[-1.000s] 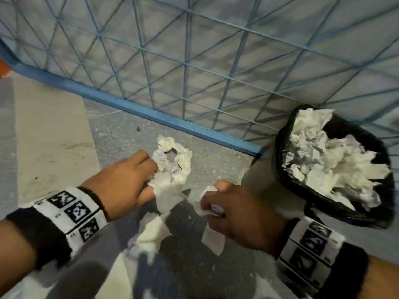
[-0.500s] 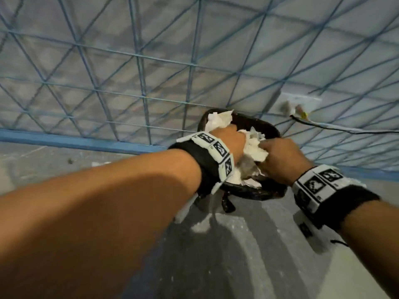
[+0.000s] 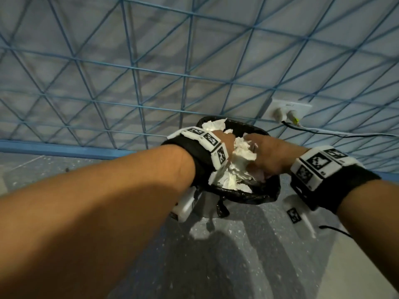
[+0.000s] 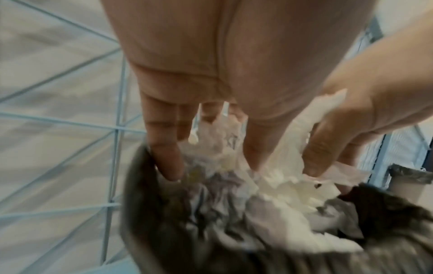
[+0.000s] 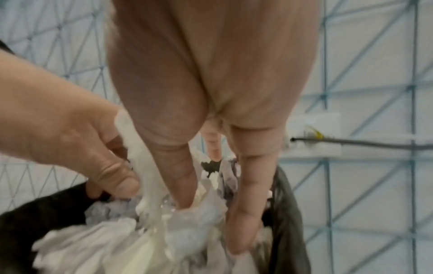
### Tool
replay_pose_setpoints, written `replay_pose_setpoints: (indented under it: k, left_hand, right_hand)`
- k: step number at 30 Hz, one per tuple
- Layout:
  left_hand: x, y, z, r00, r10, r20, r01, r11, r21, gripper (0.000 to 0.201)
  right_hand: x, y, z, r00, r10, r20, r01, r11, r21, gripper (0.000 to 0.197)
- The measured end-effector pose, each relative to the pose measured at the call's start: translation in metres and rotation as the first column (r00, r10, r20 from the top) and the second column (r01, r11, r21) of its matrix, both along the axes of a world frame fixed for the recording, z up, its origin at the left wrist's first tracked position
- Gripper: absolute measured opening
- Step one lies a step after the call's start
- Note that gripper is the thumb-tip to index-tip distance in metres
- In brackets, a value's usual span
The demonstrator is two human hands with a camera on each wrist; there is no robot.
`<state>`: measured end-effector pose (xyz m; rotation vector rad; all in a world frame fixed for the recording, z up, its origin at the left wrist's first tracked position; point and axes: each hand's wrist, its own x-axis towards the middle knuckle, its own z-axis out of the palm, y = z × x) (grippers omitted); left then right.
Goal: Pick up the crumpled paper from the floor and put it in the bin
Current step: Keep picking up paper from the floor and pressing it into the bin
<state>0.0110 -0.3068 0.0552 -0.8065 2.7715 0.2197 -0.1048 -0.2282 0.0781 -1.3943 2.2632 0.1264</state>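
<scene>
A blue wire mesh fence [image 3: 133,67] is seen behind the speckled grey floor [image 3: 248,255]. A black-lined bin [image 3: 265,190] stands against it, heaped with crumpled paper [image 3: 235,175]. Both hands are plunged into the heap. The left hand [image 3: 225,140] is extended downward, fingers [image 4: 168,157] straight, pressing the paper. The right hand [image 3: 267,156] is likewise spread, fingers [image 5: 248,204] straight and pushed into the paper. A wall socket [image 3: 289,111] with a plugged cable is noted right of the bin.

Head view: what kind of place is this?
Probably an indoor utility or work corner, not a home room: speckled concrete-like floor, blue wire-mesh fence in front of a plain wall, a wall socket with plugged cables, and a black-lined bin full of crumpled paper.
</scene>
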Motion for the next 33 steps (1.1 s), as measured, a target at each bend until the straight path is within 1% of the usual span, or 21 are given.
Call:
replay_pose_setpoints:
  k: [1,2,3,5,6,9,11,13,15,16,18,21,23,24,26,27,29,30,31,32,33]
  left_hand:
    - [0.005,-0.004,0.005,0.998,-0.001,-0.058,0.001,1.000,-0.010,0.040]
    - [0.009,-0.006,0.011,0.990,0.016,-0.142,-0.014,1.000,0.019,0.043]
    - [0.014,-0.010,0.017,0.982,0.023,-0.187,-0.021,1.000,0.014,0.045]
    - [0.023,-0.014,0.026,0.970,0.028,-0.242,-0.018,0.999,0.042,0.049]
    - [0.029,-0.012,0.029,0.963,0.035,-0.268,-0.018,0.998,0.067,0.051]
    - [0.046,-0.011,0.034,0.937,0.056,-0.345,-0.029,0.996,0.081,0.052]
    - [0.069,-0.007,0.037,0.910,0.068,-0.408,-0.037,0.996,0.084,0.050]
    - [0.104,-0.004,0.035,0.896,0.103,-0.431,-0.072,0.993,0.089,0.045]
    - [0.148,-0.004,0.026,0.895,0.172,-0.411,-0.135,0.984,0.118,0.036]
    - [0.172,-0.005,0.016,0.892,0.223,-0.394,-0.182,0.974,0.138,0.032]
    - [0.216,-0.006,-0.007,0.882,0.333,-0.334,-0.290,0.941,0.174,0.027]
    - [0.272,0.000,-0.050,0.868,0.454,-0.200,-0.420,0.887,0.193,0.031]
    - [0.303,0.012,-0.082,0.863,0.496,-0.093,-0.470,0.857,0.212,0.043]
    - [0.314,0.021,-0.098,0.864,0.502,-0.039,-0.484,0.849,0.213,0.046]
    - [0.332,0.044,-0.128,0.869,0.490,0.072,-0.494,0.847,0.196,0.048]
    - [0.338,0.057,-0.141,0.867,0.484,0.118,-0.498,0.845,0.196,0.051]
    - [0.342,0.079,-0.166,0.845,0.504,0.180,-0.534,0.811,0.239,0.064]
    - [0.342,0.089,-0.182,0.832,0.514,0.209,-0.554,0.790,0.263,0.073]
    - [0.340,0.098,-0.195,0.830,0.517,0.212,-0.558,0.782,0.279,0.080]
    - [0.340,0.104,-0.207,0.836,0.516,0.187,-0.549,0.790,0.273,0.081]
    - [0.338,0.106,-0.214,0.826,0.533,0.183,-0.564,0.780,0.270,0.079]
  right_hand:
    - [0.002,0.003,0.011,1.000,-0.008,0.011,0.008,1.000,-0.007,0.075]
    - [0.003,0.005,0.021,1.000,-0.010,0.018,0.010,1.000,-0.024,0.082]
    - [0.005,0.006,0.032,1.000,-0.020,0.024,0.021,0.999,-0.042,0.083]
    - [0.011,0.011,0.050,0.999,-0.037,0.036,0.040,0.995,-0.088,0.073]
    - [0.013,0.014,0.055,1.000,-0.021,0.014,0.023,0.994,-0.105,0.067]
    - [0.021,0.024,0.063,0.984,0.079,-0.158,-0.103,0.983,-0.150,0.057]
    - [0.034,0.034,0.061,0.968,0.151,-0.199,-0.201,0.945,-0.258,0.049]
    - [0.060,0.043,0.059,0.967,0.211,-0.144,-0.252,0.880,-0.402,0.035]
    - [0.092,0.047,0.052,0.951,0.306,-0.036,-0.288,0.843,-0.454,0.021]
    - [0.108,0.047,0.044,0.930,0.368,0.009,-0.327,0.836,-0.440,0.019]
    - [0.139,0.044,0.020,0.869,0.491,0.067,-0.442,0.829,-0.342,0.019]
    - [0.173,0.030,-0.041,0.762,0.639,0.105,-0.609,0.763,-0.219,0.023]
    - [0.185,0.016,-0.090,0.706,0.691,0.151,-0.681,0.722,-0.120,0.025]
    - [0.189,0.007,-0.112,0.691,0.707,0.152,-0.710,0.703,-0.042,0.025]
    - [0.203,-0.015,-0.150,0.648,0.755,0.103,-0.761,0.635,0.133,0.024]
    - [0.209,-0.026,-0.165,0.627,0.774,0.090,-0.775,0.607,0.176,0.024]
    - [0.221,-0.047,-0.185,0.621,0.783,0.049,-0.778,0.607,0.164,0.026]
    - [0.225,-0.056,-0.194,0.618,0.786,0.023,-0.780,0.609,0.143,0.033]
    - [0.229,-0.066,-0.202,0.599,0.801,0.006,-0.796,0.595,0.115,0.042]
    - [0.234,-0.075,-0.207,0.569,0.822,-0.010,-0.818,0.567,0.101,0.052]
    - [0.240,-0.082,-0.212,0.540,0.842,-0.020,-0.838,0.539,0.087,0.059]
